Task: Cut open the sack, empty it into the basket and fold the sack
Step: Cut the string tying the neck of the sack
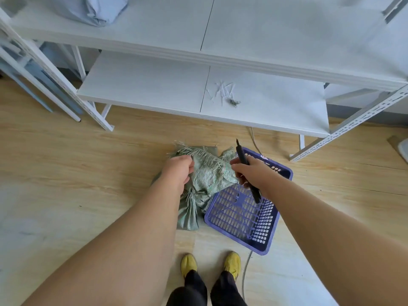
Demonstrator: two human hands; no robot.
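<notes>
A green woven sack (207, 175) lies on the wooden floor, its frayed top edge pointing toward the shelf and a tied knot (191, 193) lower down. My left hand (176, 168) grips the sack's upper left part. My right hand (251, 173) holds a slim black cutter (247, 171), blade end pointing away from me, and its fingers also touch the sack's right edge. A purple plastic basket (240, 217) sits right of the sack, partly under it and under my right hand. The basket's inside looks empty.
A white metal shelf unit (198, 93) stands just beyond the sack; white scraps and a small dark tangle (225, 93) lie on its low board. A blue-grey cloth bundle (95, 9) rests on the upper board. A grey cable (245, 268) runs along the floor by my yellow shoes (210, 263).
</notes>
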